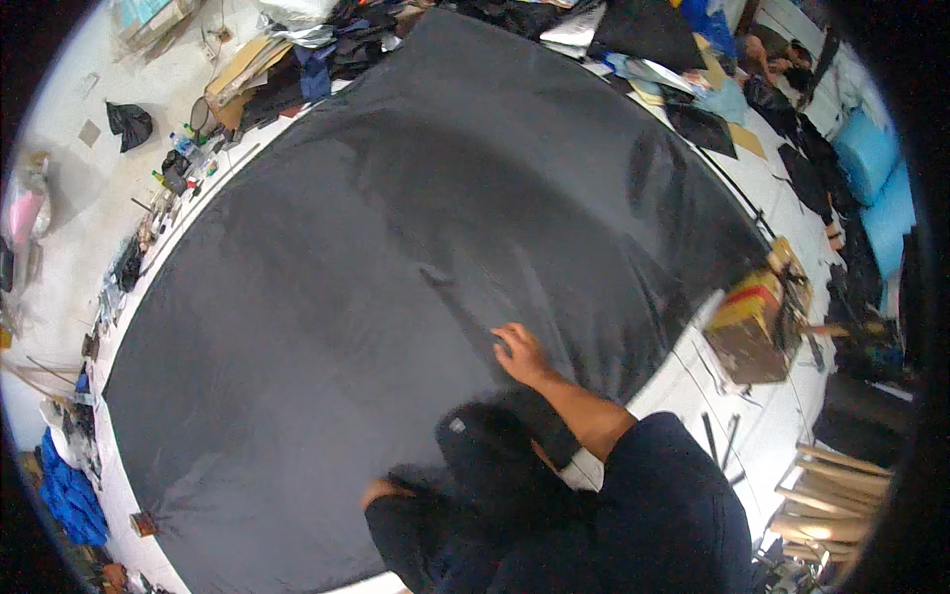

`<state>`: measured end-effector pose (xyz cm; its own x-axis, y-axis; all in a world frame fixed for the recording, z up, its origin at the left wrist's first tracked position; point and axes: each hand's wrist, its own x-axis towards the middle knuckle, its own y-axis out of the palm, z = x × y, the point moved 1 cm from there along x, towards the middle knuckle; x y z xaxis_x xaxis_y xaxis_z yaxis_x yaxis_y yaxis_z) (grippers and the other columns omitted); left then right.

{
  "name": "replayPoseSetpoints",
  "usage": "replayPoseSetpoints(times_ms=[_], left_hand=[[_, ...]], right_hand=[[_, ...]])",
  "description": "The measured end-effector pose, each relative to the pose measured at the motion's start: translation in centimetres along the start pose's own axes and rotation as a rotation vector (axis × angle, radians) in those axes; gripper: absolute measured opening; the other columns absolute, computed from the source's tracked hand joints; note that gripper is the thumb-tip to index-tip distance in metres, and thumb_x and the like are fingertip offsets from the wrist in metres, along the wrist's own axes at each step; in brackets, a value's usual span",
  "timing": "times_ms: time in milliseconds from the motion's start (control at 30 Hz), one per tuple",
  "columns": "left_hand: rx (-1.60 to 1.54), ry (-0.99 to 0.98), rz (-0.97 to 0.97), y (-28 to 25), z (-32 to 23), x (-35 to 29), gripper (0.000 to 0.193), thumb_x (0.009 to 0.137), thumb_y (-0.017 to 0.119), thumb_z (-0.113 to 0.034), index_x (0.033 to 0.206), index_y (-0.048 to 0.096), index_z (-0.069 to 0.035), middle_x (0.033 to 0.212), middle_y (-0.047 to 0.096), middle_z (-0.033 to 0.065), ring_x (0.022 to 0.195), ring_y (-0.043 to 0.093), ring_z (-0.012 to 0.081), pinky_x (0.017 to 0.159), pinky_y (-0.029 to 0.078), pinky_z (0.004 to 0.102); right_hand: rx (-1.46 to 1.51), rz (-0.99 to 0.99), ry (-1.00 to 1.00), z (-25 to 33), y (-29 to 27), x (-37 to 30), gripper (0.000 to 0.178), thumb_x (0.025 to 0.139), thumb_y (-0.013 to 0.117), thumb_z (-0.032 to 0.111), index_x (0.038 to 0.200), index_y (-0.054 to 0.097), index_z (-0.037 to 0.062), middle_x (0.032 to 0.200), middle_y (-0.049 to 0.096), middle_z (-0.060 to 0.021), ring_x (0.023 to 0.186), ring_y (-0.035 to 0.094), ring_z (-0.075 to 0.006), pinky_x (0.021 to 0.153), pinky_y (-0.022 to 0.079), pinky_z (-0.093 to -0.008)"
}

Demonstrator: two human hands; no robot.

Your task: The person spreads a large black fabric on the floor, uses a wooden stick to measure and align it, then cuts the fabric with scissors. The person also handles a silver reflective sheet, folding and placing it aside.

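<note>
A large sheet of dark grey fabric is spread over the pale floor, with folds and creases towards its right side. My right hand is over the middle right of the sheet, fingers apart and nothing in them. Whether it presses on the fabric is hard to tell. At the lower middle, a bit of skin, seemingly my left hand, shows beside dark clothing; its fingers are hidden. My dark sleeve and other dark clothing cover the sheet's lower right part.
A worn box stands by the sheet's right corner. Wooden sticks lie at lower right, blue rolls at far right. Fabric scraps and cardboard crowd the far edge. A small brown block sits at the lower left edge.
</note>
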<state>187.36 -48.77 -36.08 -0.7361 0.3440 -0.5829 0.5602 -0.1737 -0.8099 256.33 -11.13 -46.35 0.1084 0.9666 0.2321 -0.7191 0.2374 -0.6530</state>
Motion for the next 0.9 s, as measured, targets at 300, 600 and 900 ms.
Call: replayPoseSetpoints(times_ms=[300, 600, 900], left_hand=[[-0.667, 0.358, -0.302, -7.3, 2.9, 2.3, 0.043, 0.088, 0.065, -0.028, 0.119, 0.058, 0.002, 0.104, 0.063, 0.0132, 0.087, 0.058, 0.0180, 0.074, 0.047, 0.0312], [0.149, 1.230, 0.134, 7.3, -36.4, -15.6, 0.042, 0.089, 0.065, -0.023, 0.123, 0.056, 0.001, 0.117, 0.063, 0.0185, 0.108, 0.061, 0.0307, 0.093, 0.047, 0.0377], [0.343, 1.644, 0.199, 29.9, -37.7, -20.6, 0.042, 0.082, 0.067, -0.024, 0.119, 0.060, -0.005, 0.113, 0.059, 0.0183, 0.108, 0.056, 0.0365, 0.093, 0.044, 0.0447]], right_hand=[[-0.419, -0.260, 0.664, -7.7, -16.5, -32.4, 0.033, 0.080, 0.067, 0.020, 0.110, 0.059, 0.0068, 0.106, 0.058, -0.0176, 0.099, 0.059, -0.0363, 0.085, 0.048, -0.0461], [-0.316, 0.032, 1.237, -10.1, -22.1, -46.3, 0.056, 0.083, 0.067, 0.037, 0.122, 0.048, 0.0022, 0.118, 0.054, -0.0275, 0.108, 0.056, -0.0435, 0.091, 0.047, -0.0489], [-0.259, -0.097, 1.056, -10.0, -20.7, -48.4, 0.039, 0.086, 0.064, 0.033, 0.095, 0.057, -0.0038, 0.089, 0.061, -0.0250, 0.090, 0.060, -0.0381, 0.079, 0.048, -0.0458]])
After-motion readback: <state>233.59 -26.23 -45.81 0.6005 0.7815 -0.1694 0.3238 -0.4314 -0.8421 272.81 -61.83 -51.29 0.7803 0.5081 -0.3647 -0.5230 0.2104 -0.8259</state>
